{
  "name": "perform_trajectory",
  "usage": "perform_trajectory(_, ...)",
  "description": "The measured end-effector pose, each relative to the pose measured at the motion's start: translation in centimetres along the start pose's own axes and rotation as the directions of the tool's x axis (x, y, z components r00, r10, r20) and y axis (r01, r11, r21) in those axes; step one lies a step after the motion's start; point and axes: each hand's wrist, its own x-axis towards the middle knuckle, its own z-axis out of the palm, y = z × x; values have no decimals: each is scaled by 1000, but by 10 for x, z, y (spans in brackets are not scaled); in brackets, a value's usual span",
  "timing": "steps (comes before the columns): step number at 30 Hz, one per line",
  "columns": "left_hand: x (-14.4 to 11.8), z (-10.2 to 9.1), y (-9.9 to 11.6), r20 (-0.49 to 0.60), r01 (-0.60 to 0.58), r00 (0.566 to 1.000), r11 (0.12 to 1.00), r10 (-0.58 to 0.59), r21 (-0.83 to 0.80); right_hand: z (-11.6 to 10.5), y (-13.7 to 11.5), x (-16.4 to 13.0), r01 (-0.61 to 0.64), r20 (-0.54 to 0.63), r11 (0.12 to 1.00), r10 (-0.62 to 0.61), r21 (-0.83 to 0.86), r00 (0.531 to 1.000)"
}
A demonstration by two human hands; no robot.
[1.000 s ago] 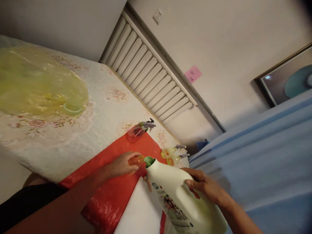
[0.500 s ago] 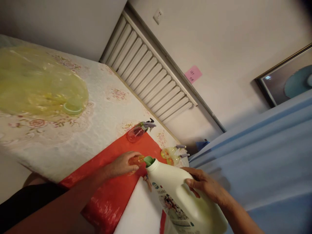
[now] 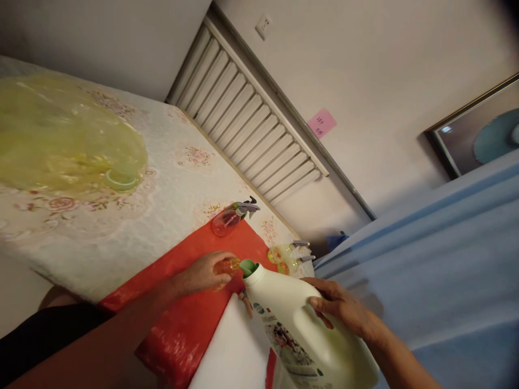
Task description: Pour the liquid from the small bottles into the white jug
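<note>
My right hand is closed around the handle of a big pale-green detergent jug, which is tilted with its green spout toward the left. In my left hand is a small clear bottle, its open neck right at the jug's spout. The bottle looks orange against the red plastic sheet below it; any liquid passing between the two is too small to make out. A clear spray bottle with a grey trigger head stands beyond my left hand. Several fingers hide the small bottle's body.
Two more spray bottles stand at the table's far right corner. A yellow plastic bag with a round green ring lies at left on the floral tablecloth. Behind are a white radiator and a blue curtain.
</note>
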Motion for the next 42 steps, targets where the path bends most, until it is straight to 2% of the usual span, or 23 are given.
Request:
perform_trajectory(8,0,-1,4,19,15,1000,1000,-15,-4,-4,5,0,9,3,1000,-9,-12,1000)
perform_trajectory(27,4,1,-3,-7,19,1000,1000,-19,-13,-4,6,0,-4,9,1000,4,11,1000)
perform_trajectory(42,3,2,-6,12,19,1000,1000,-19,17,-5,3,2,8,28,1000,-8,0,1000)
